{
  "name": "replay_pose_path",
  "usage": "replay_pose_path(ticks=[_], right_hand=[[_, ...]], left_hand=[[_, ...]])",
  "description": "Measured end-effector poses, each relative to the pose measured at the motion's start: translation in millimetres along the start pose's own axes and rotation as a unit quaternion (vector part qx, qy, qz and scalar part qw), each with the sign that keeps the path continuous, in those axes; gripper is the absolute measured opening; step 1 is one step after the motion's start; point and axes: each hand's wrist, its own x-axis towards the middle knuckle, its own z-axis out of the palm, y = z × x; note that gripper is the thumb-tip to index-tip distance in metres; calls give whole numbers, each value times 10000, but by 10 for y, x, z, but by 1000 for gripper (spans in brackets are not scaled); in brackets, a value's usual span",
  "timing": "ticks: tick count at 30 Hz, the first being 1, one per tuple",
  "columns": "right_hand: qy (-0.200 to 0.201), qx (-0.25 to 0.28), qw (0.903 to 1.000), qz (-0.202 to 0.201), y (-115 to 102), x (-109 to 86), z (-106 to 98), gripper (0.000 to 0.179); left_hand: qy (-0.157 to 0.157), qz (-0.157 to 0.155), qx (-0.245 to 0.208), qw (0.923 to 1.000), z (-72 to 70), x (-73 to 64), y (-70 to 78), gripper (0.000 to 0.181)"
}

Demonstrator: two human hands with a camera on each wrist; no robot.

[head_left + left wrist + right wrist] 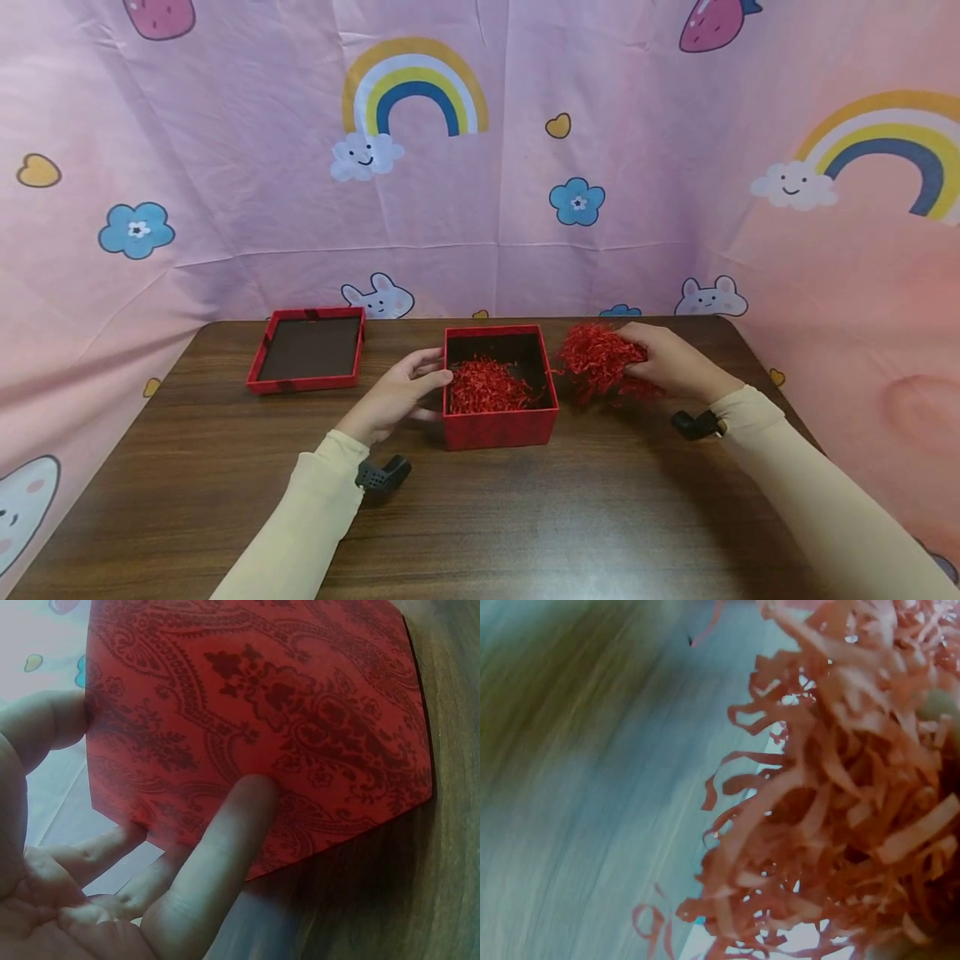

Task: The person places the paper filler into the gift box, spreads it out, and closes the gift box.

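Observation:
A red patterned box (498, 431) with a dark inside stands uncovered on the table, with red shredded paper (489, 385) lying in it. My left hand (401, 389) rests against the box's left side; in the left wrist view its fairly straight, spread fingers (225, 859) touch the printed wall (300, 735). To the right of the box, my right hand (670, 360) grips a loose clump of red shredded paper (600, 358) from its right side. Curled strips of that clump (832, 795) fill much of the right wrist view and hide most of the fingers.
The box's red lid (311, 350) lies at the back left, its dark inside facing up. Behind the brown wooden table (480, 533) hangs a pink printed cloth (480, 192), which also runs along both sides.

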Motion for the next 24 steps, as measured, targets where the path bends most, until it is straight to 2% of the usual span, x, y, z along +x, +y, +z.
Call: replay_pose_path(ticks=[10, 18, 24], right_hand=[[86, -28, 9986, -518, -295, -6, 30, 35], [108, 73, 9985, -534, -623, 63, -124, 40], [303, -38, 9953, -914, -837, 230, -245, 40]], left_hand=[[9, -26, -6, 10000, 2, -9, -16, 72], [1, -52, 32, 10000, -6, -5, -4, 75], [8, -76, 58, 10000, -10, -5, -4, 74]])
